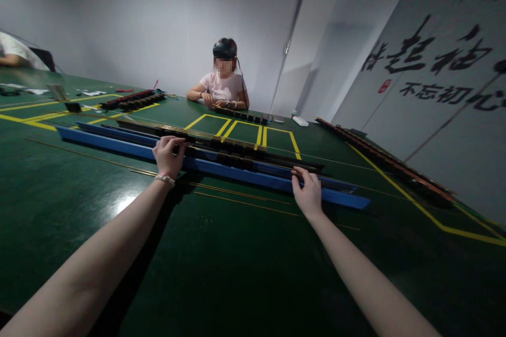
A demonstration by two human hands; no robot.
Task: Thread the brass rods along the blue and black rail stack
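Observation:
A long blue tray (245,172) lies slantwise across the green table, with long black strips (292,161) and thin brass-coloured rods along it. Small black blocks (233,158) sit near its middle. My left hand (169,155) is over the tray's left half, thumb and fingers pinched; whatever is between them is too small to make out. Toward the right end, my right hand (307,188) reaches over the front wall with fingers curled together at the inner edge. What these fingers grip is hidden. Several loose thin rods (237,196) lie in front of the tray.
Across the green table (253,274), a seated person (224,84) handles a row of black blocks (245,116). Dark strips of parts (134,100) lie back left, and a long dark assembly (387,160) runs along the right. Yellow tape (294,145) marks the surface.

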